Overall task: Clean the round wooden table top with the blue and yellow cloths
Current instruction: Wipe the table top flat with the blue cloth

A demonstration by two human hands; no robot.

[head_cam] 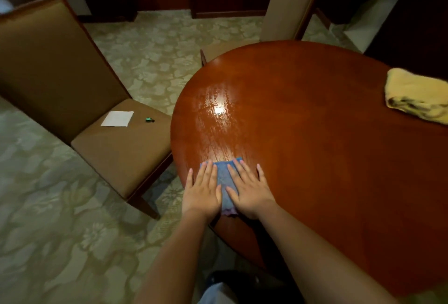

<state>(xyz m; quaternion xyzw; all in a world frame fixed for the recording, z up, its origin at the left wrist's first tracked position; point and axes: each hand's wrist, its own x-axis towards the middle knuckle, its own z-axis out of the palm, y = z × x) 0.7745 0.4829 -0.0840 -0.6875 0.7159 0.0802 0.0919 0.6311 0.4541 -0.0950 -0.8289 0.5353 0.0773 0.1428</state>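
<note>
The round wooden table top (pixel 315 134) fills the right half of the view, glossy and reddish brown. A folded blue cloth (pixel 224 177) lies near its left front edge. My left hand (pixel 202 189) and my right hand (pixel 249 187) press flat on the cloth side by side, fingers straight and spread. A streaky wet patch (pixel 215 114) shines on the wood just beyond the cloth. The yellow cloth (pixel 417 95) lies crumpled at the table's far right, with dark stains on its near fold.
A brown upholstered chair (pixel 72 80) stands left of the table, with a white paper (pixel 117 118) and a small green object (pixel 149 120) on its seat. Another chair (pixel 288 3) stands at the table's far side. Patterned carpet (pixel 48 206) covers the floor.
</note>
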